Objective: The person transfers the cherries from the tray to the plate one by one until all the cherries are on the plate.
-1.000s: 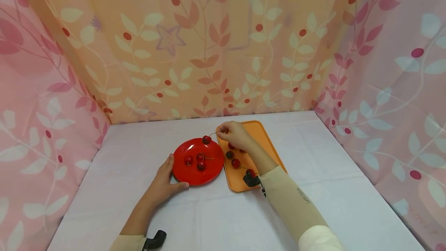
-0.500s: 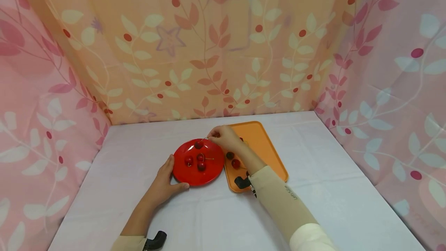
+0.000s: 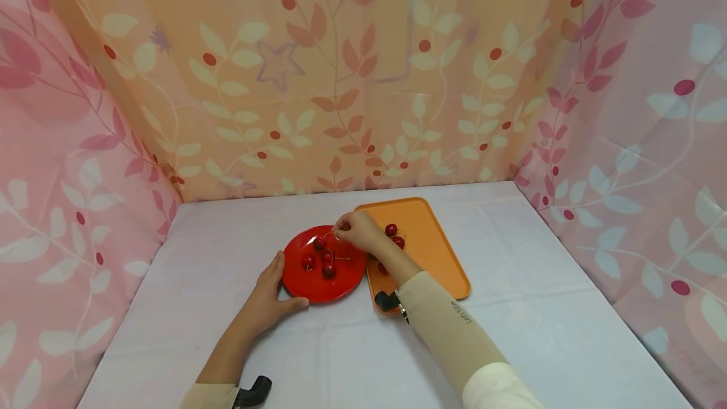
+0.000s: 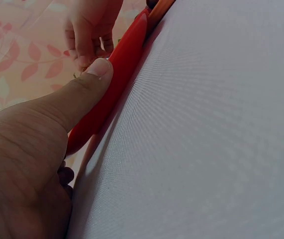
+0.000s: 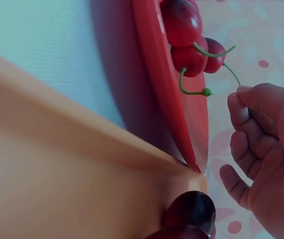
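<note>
A red plate (image 3: 295,283) holds several dark red cherries with stems. My left hand (image 3: 264,302) holds its left rim; in the left wrist view the thumb (image 4: 84,92) lies along the plate's edge. Above the plate's right side, my right hand (image 3: 358,232) pinches the thin green stem of a cherry (image 3: 320,243) between thumb and forefinger. The right wrist view shows this cherry (image 5: 214,56) behind others on the plate, its stem running to my fingertips. Whether it bears on the plate cannot be told.
An orange tray (image 3: 434,251) stands right of the plate, with several cherries (image 3: 391,230) on it, some hidden by my right arm. White cloth (image 3: 341,358) covers the table. Patterned fabric walls (image 3: 341,81) rise at the back and both sides.
My right hand has moved left and toward me from the tray's far corner, bringing the cherry from the plate's far rim to above or among the others. The left hand stays put.
</note>
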{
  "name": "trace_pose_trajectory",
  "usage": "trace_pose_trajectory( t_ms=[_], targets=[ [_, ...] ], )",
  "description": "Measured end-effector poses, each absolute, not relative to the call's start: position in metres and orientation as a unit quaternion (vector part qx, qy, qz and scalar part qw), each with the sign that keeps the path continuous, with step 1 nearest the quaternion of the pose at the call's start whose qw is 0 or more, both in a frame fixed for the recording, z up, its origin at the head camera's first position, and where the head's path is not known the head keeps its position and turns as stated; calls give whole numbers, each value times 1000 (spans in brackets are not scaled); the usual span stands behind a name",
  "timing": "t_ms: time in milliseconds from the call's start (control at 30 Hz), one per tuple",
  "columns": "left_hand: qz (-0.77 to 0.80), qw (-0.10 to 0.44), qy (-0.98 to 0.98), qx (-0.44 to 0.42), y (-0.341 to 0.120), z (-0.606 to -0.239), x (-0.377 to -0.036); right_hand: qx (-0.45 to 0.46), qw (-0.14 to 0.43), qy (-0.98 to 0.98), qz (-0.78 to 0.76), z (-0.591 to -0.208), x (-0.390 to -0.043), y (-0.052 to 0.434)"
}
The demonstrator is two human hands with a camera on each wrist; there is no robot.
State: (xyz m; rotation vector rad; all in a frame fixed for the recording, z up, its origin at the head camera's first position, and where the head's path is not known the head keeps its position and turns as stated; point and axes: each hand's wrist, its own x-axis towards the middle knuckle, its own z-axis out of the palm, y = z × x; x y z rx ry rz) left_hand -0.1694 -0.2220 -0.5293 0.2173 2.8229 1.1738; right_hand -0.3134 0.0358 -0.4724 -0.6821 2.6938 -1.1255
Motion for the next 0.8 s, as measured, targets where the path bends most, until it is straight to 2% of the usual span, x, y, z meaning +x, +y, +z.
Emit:
trace_pose_trajectory(
  t_ms=[800],
  targets=[
    [381,41,921,70,-222,-527,-169,-240,67,926,-285,-472,-309,32]
  ],
)
